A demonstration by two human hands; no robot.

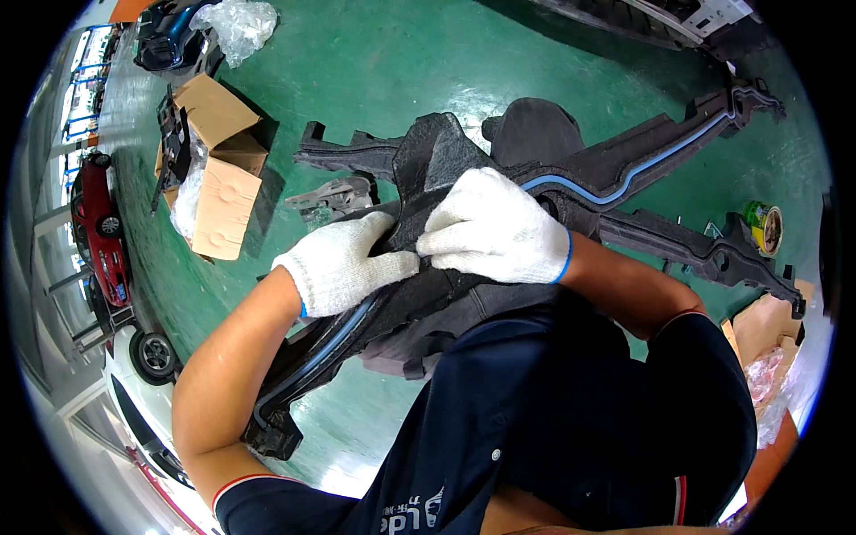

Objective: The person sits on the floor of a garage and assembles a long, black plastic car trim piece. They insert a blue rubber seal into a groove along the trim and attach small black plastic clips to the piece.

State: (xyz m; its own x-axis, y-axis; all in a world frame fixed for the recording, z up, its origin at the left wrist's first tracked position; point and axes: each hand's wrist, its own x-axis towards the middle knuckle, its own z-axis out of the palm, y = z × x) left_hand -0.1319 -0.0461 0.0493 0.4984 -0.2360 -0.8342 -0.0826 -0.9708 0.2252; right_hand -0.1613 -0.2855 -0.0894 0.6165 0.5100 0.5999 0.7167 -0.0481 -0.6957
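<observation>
A long black moulded car panel [428, 165] with branching arms lies across in front of me, its surface dark and rough. A blue strip [615, 192] runs along its right arm, and another stretch of blue strip shows at the lower left. Both my hands wear white knit gloves with blue cuffs. My left hand [349, 263] grips the panel's near middle, thumb pointing right. Just right of it, my right hand [493, 230] is closed in a pinch against the panel; whatever lies between its fingertips is hidden.
An open cardboard box [227, 192] with clear plastic stands left on the green floor [357, 53]. A grey bracket-like part [334, 198] lies behind my left hand. At right are a round tin [764, 227] and another cardboard box [767, 334]. Cars [102, 227] stand far left.
</observation>
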